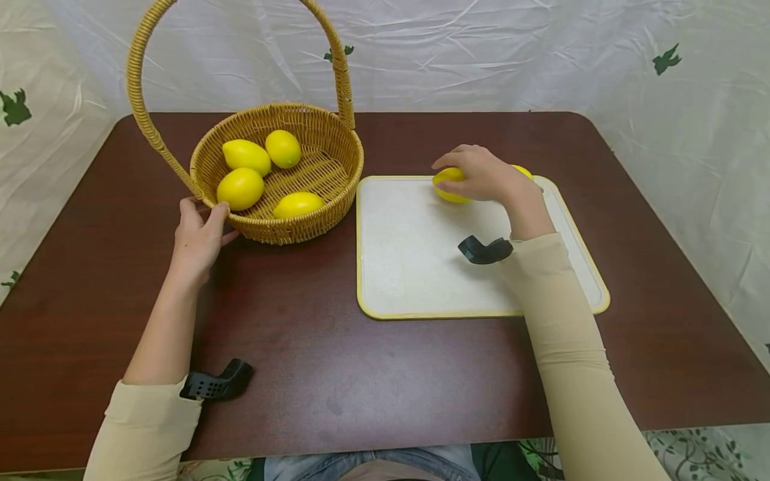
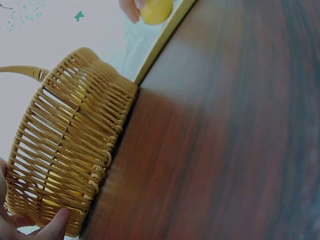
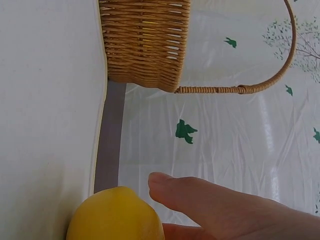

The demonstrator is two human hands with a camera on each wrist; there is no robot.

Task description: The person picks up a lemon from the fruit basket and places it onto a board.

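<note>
Head view: upper right, your right hand [image 1: 490, 177] is cupping a lemon [image 1: 450, 175], fingers curled; squeeze evenly. Your left hand [image 1: 200, 234] is gripping the basket [image 1: 279, 232].

Load is carried by a dark red-brown table [image 1: 337, 381]; wood grain shown, far corners rounded. A tall-handled wicker basket [image 1: 289, 235] is stood base-down, far side, left of centre. A white board [image 1: 415, 267], yellow-edged, round-cornered, is laid flat just beside it, right of centre. Whether they're touching can't be confirmed. Light is reflected off the tabletop's near middle.
</note>
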